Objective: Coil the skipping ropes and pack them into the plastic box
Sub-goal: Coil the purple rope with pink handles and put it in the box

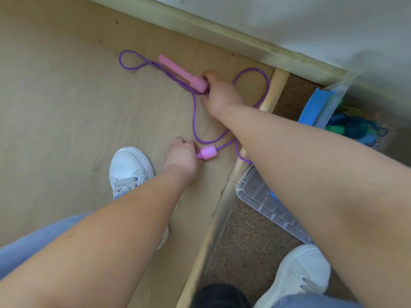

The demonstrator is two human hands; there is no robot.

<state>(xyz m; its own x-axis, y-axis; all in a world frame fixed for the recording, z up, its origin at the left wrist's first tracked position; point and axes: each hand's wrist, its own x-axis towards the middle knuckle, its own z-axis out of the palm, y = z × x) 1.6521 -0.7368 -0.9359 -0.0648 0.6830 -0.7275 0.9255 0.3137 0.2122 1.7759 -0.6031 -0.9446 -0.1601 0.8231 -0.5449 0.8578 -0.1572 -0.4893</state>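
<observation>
The fingers of both hands curl under and mostly cannot be seen. The plastic box, on the speckled floor past the far right corner of the plywood panel, is blurred and partly cut off by the right forearm. Its contents read only as green and blue shapes. A clear ribbed lid lies beyond the panel's right edge, also partly under that forearm.

There is one purple skipping rope with two pink handles. It lies in loose loops on the panel near its far right corner, and part of it runs over the wooden rail and under the forearm. Two white shoes show, one on the panel and one off it.

The right grip reaches far forward with the arm straight and is closed around the thick end of the long handle, together with strands of rope. The left grip, nearer, pinches the thin end of the second handle, whose shaft is hidden in the fist.
</observation>
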